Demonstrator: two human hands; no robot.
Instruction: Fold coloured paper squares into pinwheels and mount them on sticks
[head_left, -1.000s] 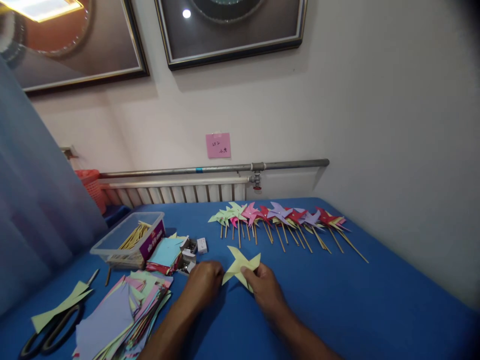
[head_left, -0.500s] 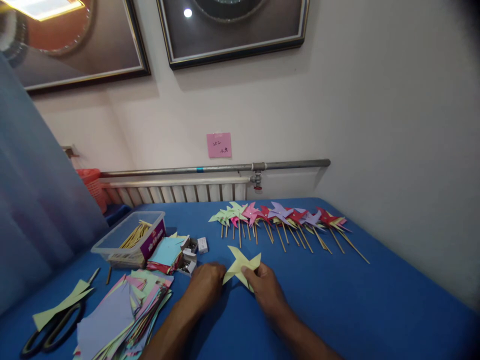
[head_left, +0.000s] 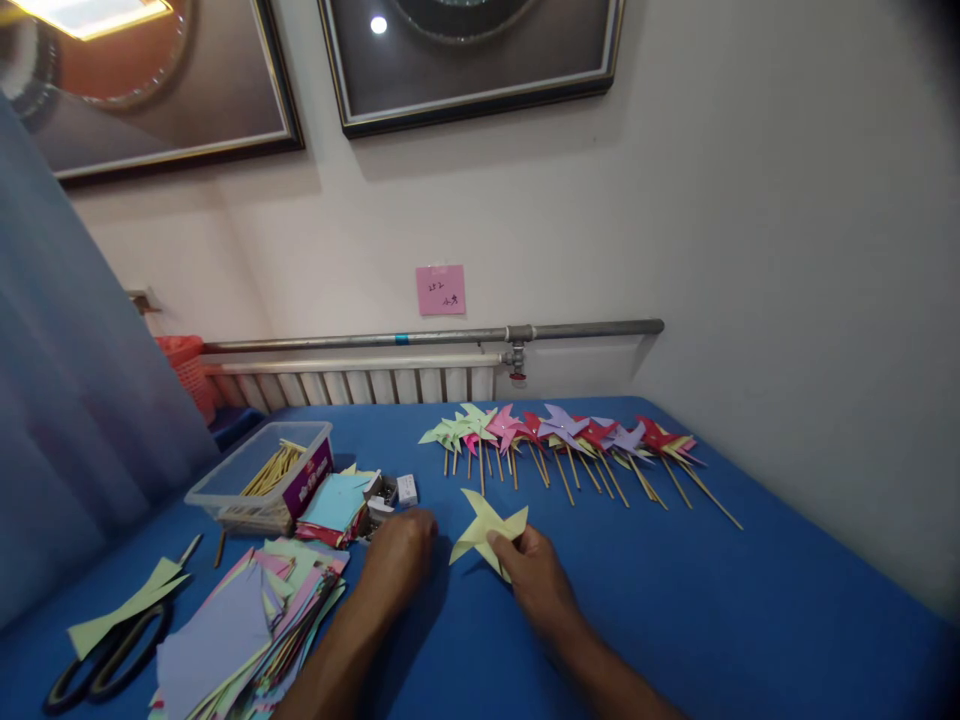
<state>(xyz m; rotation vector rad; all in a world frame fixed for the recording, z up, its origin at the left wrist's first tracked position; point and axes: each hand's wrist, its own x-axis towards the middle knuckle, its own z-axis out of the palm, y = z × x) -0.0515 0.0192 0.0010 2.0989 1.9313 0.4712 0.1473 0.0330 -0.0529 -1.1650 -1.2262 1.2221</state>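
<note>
While the right hand (head_left: 529, 570) pinches a pale yellow folded paper pinwheel (head_left: 486, 528) at its lower edge, holding it just above the blue table (head_left: 750, 610), the left hand (head_left: 401, 555) rests knuckles-up just beside it, near small open boxes of pins (head_left: 381, 498); whether its fingers grip anything cannot be told. Behind lies a row of finished pinwheels on sticks (head_left: 570, 445). To the left sit a stack of coloured paper (head_left: 240, 625), scissors (head_left: 105, 665) and a clear tub of sticks (head_left: 259, 475).

I see both forearms bare, no sleeves, no watch or rings on left hand (head_left: 397, 555) or right hand (head_left: 529, 575).
</note>
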